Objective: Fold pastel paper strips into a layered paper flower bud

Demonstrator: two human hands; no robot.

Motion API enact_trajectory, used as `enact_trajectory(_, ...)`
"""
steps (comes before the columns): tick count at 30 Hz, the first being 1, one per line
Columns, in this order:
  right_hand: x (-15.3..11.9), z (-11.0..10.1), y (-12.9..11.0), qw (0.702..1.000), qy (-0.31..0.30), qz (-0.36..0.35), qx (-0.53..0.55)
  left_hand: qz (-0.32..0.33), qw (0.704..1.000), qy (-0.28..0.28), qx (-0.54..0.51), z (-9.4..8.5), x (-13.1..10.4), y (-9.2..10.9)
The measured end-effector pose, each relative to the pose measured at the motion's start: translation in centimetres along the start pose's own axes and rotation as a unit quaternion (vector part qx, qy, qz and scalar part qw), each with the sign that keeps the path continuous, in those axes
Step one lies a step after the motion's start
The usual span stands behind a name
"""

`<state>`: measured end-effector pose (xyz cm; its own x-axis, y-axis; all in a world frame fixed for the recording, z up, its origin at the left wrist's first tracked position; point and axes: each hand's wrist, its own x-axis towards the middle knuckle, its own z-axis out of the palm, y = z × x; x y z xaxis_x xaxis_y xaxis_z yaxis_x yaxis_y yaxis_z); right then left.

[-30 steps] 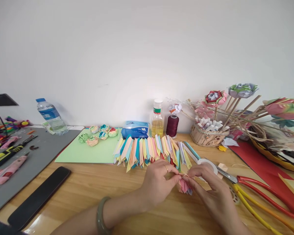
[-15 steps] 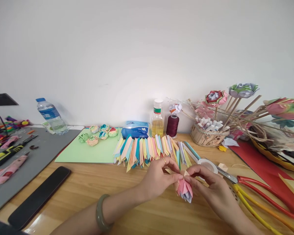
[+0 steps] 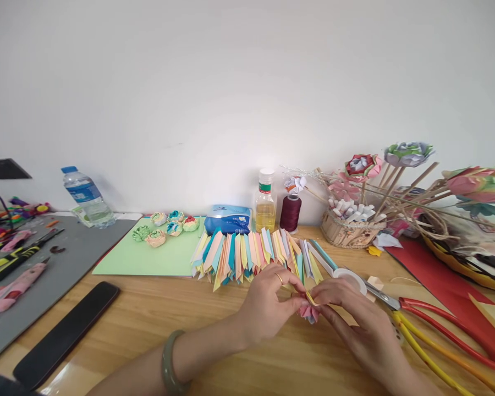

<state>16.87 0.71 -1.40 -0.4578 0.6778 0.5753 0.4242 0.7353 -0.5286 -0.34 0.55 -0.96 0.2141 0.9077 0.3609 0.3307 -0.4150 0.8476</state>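
A small pink and pale-lilac paper flower (image 3: pixel 309 314) is pinched between both hands above the front of the table. My left hand (image 3: pixel 272 302), with a ring on it and a bangle on the wrist, grips it from the left, thumb and fingers closed. From the other side my right hand (image 3: pixel 355 316) closes thumb and fingers on the flower's top, where a pale-yellow folded strip (image 3: pixel 310 298) shows. The fingers hide much of the flower. Just behind the hands lies a fanned row of folded paper strips (image 3: pixel 239 253).
Red-handled scissors (image 3: pixel 449 316) and a white tape roll (image 3: pixel 350 278) lie right of the hands. A basket (image 3: pixel 352 231) of paper flowers, a maroon thread spool (image 3: pixel 291 213) and an oil bottle (image 3: pixel 265 212) stand behind. A black phone-like slab (image 3: pixel 68 333) rests on the left.
The flower has tipped so that less of its petals shows below the fingers. My right hand's fingers have moved in over its top, and a yellow folded edge now shows there.
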Motion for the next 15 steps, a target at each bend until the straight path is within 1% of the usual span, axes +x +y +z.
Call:
enact_trajectory(8, -0.32, -0.15, 0.15, 0.995, 0.013, -0.075, -0.063, 0.078, 0.997, 0.005, 0.011, -0.01, -0.05, 0.0)
enact_trajectory(12, -0.39, -0.17, 0.3, 0.994, 0.018, -0.077, -0.071, 0.111, 0.994, -0.006, 0.022, -0.2, 0.01, 0.21)
enact_trajectory(15, -0.28, -0.14, 0.22, 0.996, 0.027, -0.07, -0.055, 0.132, 0.991, -0.017, 0.02, -0.34, 0.07, 0.18)
